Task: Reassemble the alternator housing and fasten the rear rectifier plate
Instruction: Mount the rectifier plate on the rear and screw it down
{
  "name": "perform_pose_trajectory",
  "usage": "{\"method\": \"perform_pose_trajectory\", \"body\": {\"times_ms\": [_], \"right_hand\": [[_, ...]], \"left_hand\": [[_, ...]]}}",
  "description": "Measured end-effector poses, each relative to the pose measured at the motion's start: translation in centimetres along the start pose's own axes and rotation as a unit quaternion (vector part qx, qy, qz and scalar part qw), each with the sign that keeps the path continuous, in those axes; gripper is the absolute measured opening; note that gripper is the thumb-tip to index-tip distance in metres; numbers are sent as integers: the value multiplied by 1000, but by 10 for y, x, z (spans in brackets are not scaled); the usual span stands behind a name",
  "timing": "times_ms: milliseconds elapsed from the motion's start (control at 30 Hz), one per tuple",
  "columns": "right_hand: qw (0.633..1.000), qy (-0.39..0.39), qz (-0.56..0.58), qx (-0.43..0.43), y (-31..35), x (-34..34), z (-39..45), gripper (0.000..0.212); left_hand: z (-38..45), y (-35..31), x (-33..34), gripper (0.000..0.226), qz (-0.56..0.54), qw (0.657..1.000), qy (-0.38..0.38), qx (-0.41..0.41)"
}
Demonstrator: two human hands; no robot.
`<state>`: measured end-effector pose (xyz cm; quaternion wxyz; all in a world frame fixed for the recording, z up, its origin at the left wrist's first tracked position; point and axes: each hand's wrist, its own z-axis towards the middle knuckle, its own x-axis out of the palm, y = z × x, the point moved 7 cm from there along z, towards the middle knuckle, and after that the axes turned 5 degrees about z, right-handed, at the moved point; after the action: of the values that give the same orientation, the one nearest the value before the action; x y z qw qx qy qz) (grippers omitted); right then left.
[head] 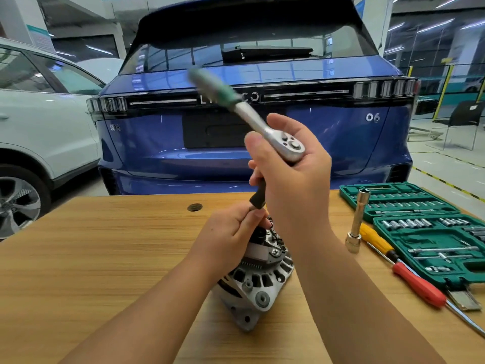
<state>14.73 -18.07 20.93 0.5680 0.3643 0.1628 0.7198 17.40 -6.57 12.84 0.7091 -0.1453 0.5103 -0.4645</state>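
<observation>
Alternator [258, 282], ribbed cast-aluminium housing already closed up, lies on the woodgrain counter [105, 258] at 6 o'clock. The rear rectifier plate [273, 245] is seated, its fastening looks under way and unfinished. Left hand [231, 235] pinches the black extension [258, 199] down at the plate. Right hand [291, 164] has its grip wrapped round the chrome ratchet [265, 130] head, green handle blurred toward 11. At 3 o'clock: steel tube socket [358, 219], red screwdriver [417, 285], green plastic socket case [425, 229]. Glossy blue car [262, 127] at 12.

Matt cast-metal alternator [258, 287] on a smooth wood-grain table [105, 258] — satin steel ratchet [273, 135], green plastic socket case [409, 206].
</observation>
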Motion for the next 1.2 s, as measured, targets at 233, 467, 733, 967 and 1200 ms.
{"method": "perform_pose_trajectory", "body": {"times_ms": [233, 467, 733, 967, 1200], "right_hand": [[944, 118, 259, 167, -14, 8, 9, 37], [955, 151, 246, 65, -8, 4, 6, 33], [900, 262, 325, 128, -6, 19, 4, 44], [915, 213, 306, 153, -19, 13, 9, 81], [982, 61, 136, 116, -20, 9, 2, 30]], "left_hand": [[2, 4, -2, 32, 2, 1000, -15, -18], [3, 4, -1, 38, -6, 1000, -19, -16], [0, 4, -1, 43, -35, 999, -32, -26], [0, 5, 0, 35, -44, 998, -37, -32], [-3, -2, 0, 36, -9, 1000, -18, -9]]}}
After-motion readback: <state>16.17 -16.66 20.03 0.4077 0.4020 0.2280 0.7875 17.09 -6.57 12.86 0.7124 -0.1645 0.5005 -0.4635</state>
